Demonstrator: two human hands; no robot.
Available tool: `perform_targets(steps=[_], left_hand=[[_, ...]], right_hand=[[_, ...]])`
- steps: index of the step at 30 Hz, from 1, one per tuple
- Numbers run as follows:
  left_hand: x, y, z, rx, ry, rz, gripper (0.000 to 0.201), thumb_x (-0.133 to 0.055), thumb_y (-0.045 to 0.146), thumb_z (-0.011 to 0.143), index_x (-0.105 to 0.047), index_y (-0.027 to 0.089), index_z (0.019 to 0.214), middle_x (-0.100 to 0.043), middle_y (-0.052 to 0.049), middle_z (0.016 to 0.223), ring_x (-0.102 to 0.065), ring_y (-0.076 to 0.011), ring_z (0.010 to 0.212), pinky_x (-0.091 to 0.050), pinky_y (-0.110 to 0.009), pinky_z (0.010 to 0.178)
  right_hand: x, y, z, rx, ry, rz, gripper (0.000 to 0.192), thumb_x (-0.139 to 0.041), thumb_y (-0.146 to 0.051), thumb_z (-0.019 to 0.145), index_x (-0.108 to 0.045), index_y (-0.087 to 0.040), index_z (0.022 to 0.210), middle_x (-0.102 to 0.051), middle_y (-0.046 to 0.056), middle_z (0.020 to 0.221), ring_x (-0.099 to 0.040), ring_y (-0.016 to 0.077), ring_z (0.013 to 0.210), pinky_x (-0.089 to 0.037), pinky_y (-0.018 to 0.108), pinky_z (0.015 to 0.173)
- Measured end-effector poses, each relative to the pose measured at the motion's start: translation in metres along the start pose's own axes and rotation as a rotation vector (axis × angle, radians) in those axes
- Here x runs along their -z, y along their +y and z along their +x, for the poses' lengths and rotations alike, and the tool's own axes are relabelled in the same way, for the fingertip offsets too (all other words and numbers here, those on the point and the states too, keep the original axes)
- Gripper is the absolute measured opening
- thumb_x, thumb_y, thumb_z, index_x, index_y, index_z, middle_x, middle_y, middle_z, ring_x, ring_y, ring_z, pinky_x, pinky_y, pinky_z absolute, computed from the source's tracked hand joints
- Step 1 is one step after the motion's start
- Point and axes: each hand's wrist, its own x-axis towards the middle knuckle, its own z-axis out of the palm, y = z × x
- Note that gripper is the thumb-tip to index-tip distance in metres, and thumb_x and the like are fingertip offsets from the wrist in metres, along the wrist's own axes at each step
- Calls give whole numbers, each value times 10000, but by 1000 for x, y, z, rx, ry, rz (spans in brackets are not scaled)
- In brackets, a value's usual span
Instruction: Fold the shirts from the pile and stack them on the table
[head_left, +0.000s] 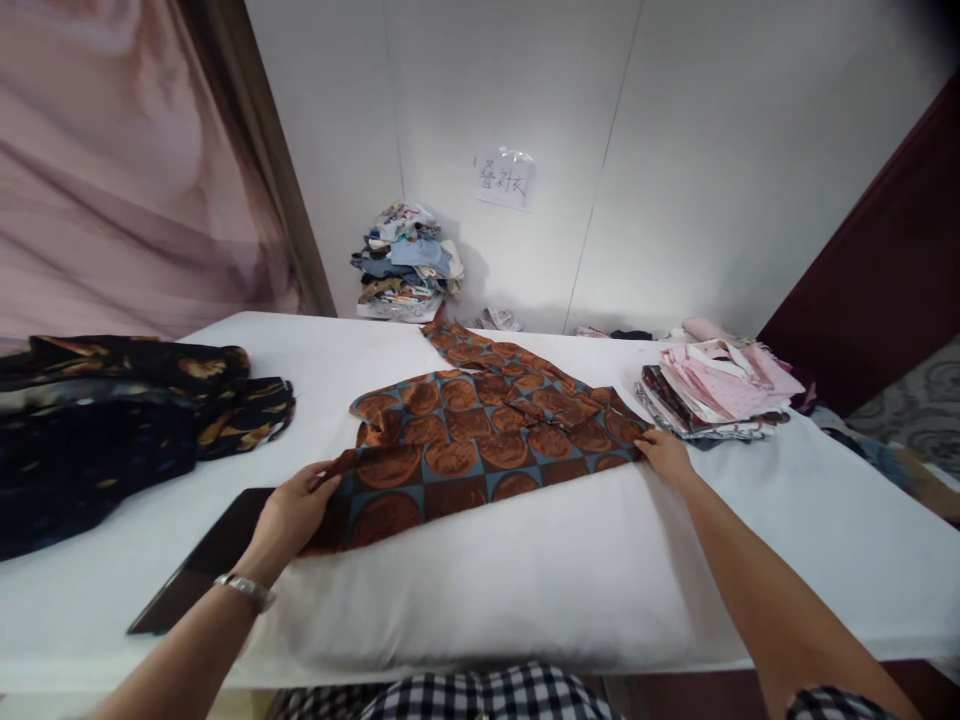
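Note:
A brown shirt (480, 425) with orange round prints and blue-grey squares is spread across the white table, one sleeve stretched toward the back. My left hand (296, 505) pinches its near left corner, a silver bracelet on the wrist. At the right edge of the cloth, my right hand (664, 455) has its fingers closed on the fabric. A flat dark board (202, 565) lies beside and partly behind my left hand and forearm.
Dark floral clothes (97, 440) are heaped at the left. Folded shirts (724, 385) form a stack at the right. Against the back wall rises a pile of clothes (409, 260). A paper sign (504, 180) hangs above the white tabletop (480, 590).

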Motion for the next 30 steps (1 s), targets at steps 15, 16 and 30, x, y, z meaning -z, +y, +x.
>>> perform_targets(steps=[15,16,30], left_hand=[[19,34,10,-82,-121,494,404,-382,442,903,-651,202,1087,-751,-95,977,-694,-299,896,-508,-357,724],[18,31,12,-96,-104,547,434,-374,447,900,-644,185,1117,-743,-118,1032,-690,-322,928,-522,-401,754],[-81,-20,-14,-758,-189,529,612,-479,522,869,-524,228,1404,-449,-89,1512,-357,-298,1430,-308,-550,1156]], right_hand=[[-5,-36,-10,8,-56,-279,267,-500,-251,922,-716,-183,1063,-734,102,1040,-670,224,954,-430,273,727],[-6,-35,-10,13,-38,-276,270,-509,-245,916,-712,-180,1083,-731,103,1043,-666,226,958,-437,277,743],[-33,-106,18,471,-24,-114,417,-583,-52,770,-709,-189,1144,-561,122,1385,-438,275,1336,-373,426,1082]])
